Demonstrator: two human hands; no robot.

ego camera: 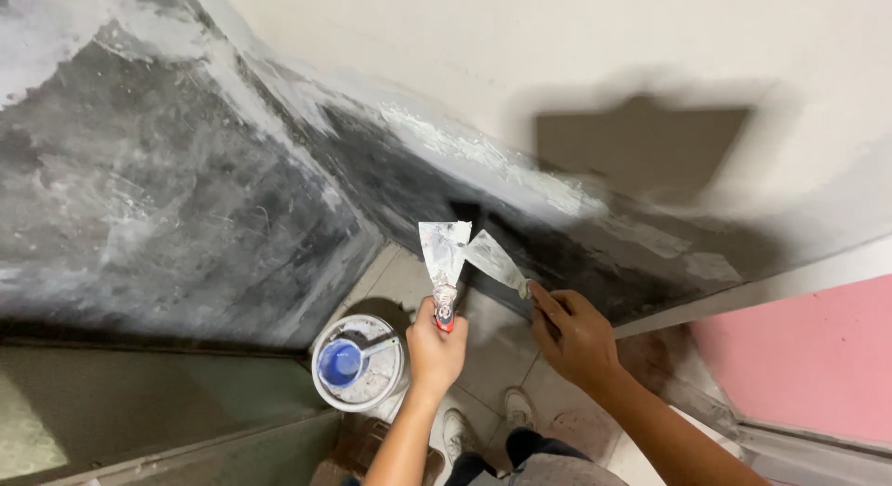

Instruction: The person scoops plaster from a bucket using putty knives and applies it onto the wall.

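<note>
Head view, looking down at wall corner. L hand [435, 342] fisted round red handle of a wide putty knife [443, 254], blade up toward 12 o'clock, smeared w/ white filler. R hand [574, 335] closed on a 2nd putty knife [494, 261], its handle mostly hidden in the grip; blade points to 10 o'clock. Blade tips meet/overlap just above L hand; exact contact hard to tell.

White bucket [358, 362] on tiled floor [497, 351], at 8 o'clock from L hand, near it; blue scoop [342, 362] inside w/ pale handle.

Wall [167, 207] at 9–11 o'clock dark grey, patchy white skim. Pale wall at 1 o'clock. Pink panel [804, 356] at 3–4 o'clock. Shoes [455, 432] visible below hands.
</note>
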